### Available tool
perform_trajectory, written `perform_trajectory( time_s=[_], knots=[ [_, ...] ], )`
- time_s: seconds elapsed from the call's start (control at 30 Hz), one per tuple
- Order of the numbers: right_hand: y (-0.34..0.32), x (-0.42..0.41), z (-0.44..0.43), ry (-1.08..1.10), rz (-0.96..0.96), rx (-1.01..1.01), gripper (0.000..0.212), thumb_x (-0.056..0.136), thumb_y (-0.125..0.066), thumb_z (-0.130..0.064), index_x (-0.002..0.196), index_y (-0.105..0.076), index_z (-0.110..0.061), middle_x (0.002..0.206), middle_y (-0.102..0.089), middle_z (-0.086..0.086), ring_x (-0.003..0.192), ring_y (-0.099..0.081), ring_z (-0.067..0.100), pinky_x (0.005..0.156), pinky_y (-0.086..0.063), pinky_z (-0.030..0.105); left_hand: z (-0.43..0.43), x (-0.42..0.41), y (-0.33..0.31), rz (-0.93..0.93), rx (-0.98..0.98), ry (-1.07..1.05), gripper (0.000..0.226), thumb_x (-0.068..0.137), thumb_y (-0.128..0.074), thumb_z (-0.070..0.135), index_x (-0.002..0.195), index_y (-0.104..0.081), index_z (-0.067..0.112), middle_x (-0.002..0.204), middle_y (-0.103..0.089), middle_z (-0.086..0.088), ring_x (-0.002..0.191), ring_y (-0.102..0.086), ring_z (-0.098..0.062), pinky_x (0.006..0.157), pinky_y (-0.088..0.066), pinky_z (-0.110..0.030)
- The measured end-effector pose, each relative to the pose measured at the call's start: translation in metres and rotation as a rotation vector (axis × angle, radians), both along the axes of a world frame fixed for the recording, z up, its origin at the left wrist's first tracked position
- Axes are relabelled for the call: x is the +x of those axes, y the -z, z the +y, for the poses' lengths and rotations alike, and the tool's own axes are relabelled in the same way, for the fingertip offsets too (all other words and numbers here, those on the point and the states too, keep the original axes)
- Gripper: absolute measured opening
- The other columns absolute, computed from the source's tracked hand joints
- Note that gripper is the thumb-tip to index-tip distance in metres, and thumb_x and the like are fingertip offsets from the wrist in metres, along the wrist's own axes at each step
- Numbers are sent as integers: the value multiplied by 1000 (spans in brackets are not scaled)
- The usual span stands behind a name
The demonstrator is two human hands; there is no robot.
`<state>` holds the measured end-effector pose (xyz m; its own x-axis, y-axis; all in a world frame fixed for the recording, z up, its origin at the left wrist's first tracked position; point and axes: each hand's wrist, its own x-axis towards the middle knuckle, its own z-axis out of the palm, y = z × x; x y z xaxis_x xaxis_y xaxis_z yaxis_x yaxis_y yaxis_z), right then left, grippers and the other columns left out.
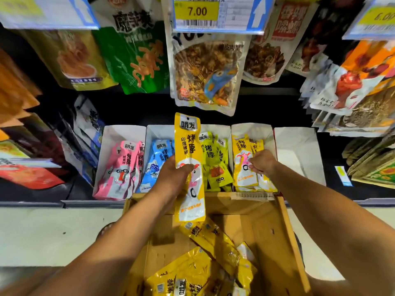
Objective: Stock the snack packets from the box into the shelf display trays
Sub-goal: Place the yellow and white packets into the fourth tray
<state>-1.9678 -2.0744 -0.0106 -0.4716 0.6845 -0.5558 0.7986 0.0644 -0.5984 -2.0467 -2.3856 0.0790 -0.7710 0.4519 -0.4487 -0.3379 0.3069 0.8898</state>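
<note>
My left hand (173,176) grips a long yellow snack packet (189,146) upright above the cardboard box (275,236), in front of the blue and green trays. My right hand (261,162) reaches into the yellow tray (252,130), its fingers pinching the top yellow packet (243,167) lying there. Several more yellow packets (205,259) lie loose in the box below. The tray at the far right (296,146) is white inside and holds no packets.
A pink tray (119,167), a blue tray (155,161) and a green tray (213,161) sit in a row on the shelf. Larger snack bags (205,71) hang above under price tags (197,12). Stacked packets crowd both sides; pale floor lies beside the box.
</note>
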Motion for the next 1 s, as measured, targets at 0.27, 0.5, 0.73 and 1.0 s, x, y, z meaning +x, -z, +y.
perform_trajectory(
  time_s=[0.27,0.5,0.73,1.0],
  knots=[
    [28,0,5,-85,-88,198,28,79,-70,-19,57,-54,-13,62,-59,10,58,-57,25,56,-49,36,-5,0,1,7,-16,9,23,101,-60,16,122,-66,24,107,-75,3,90,-70,-18,60,-45,-24],
    [-23,15,-16,-106,79,203,45,89,-73,-26,129,-59,-9,91,-70,14,78,-67,30,74,-56,42,-4,5,-5,8,-15,47,25,98,-65,23,123,-68,27,116,-75,4,108,-71,-25,100,-54,-48],
    [-96,33,-91,-281,312,52,45,94,-69,-21,136,-53,-16,127,-57,9,83,-66,20,69,-55,31,0,18,-22,-30,-46,43,37,96,-64,30,132,-61,21,128,-68,-3,114,-64,-28,97,-52,-45],
    [-124,54,-185,-517,251,134,94,78,-78,-53,154,-31,-24,143,-50,0,123,-56,19,99,-50,36,2,43,-33,-210,32,95,47,94,-66,28,139,-55,21,125,-71,-4,104,-72,-29,89,-59,-59]
  ],
)
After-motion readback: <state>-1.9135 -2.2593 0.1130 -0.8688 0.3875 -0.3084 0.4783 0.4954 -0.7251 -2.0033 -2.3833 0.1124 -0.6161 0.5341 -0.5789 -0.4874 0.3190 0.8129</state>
